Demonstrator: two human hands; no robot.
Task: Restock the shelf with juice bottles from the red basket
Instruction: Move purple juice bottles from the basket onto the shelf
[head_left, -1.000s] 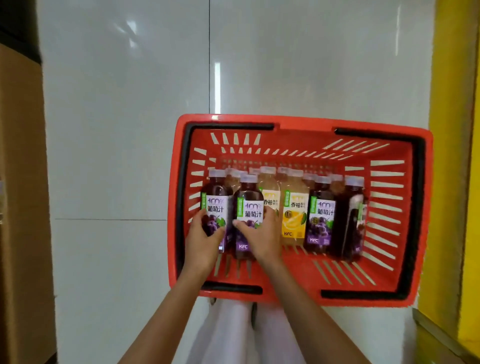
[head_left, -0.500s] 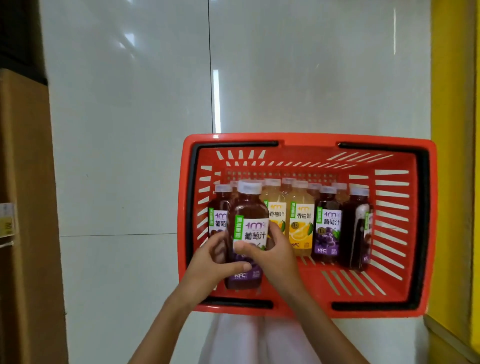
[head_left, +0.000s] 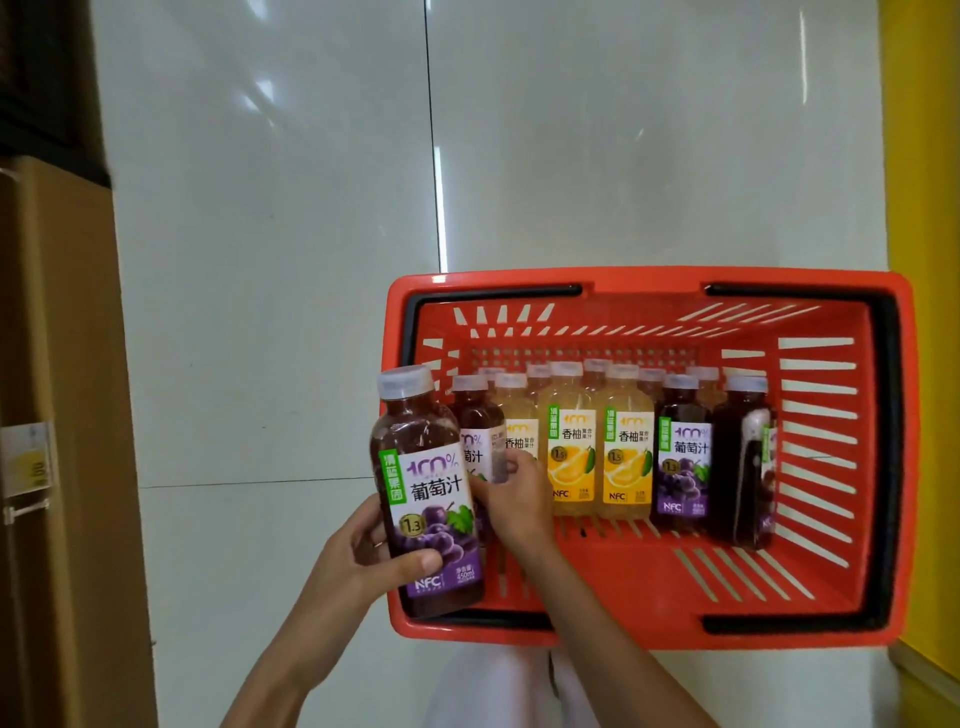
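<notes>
A red basket (head_left: 649, 631) sits on the white tiled floor, right of centre. Several juice bottles stand in it: purple grape ones and yellow pomelo ones (head_left: 569, 441). My left hand (head_left: 363, 551) grips a purple grape juice bottle (head_left: 428, 493), raised above the basket's left rim. My right hand (head_left: 511, 499) is inside the basket, its fingers around a second grape bottle (head_left: 480, 434) that stands at the left end of the row.
A brown shelf unit (head_left: 62, 415) with a yellow price tag (head_left: 28, 462) rises along the left edge. A yellow wall or fixture (head_left: 924, 312) borders the right side. White trouser legs (head_left: 493, 691) show below the basket.
My left hand has lifted one grape bottle up and left, out of the row, over the basket's rim. My right hand has let it go and shifted onto the neighbouring grape bottle.
</notes>
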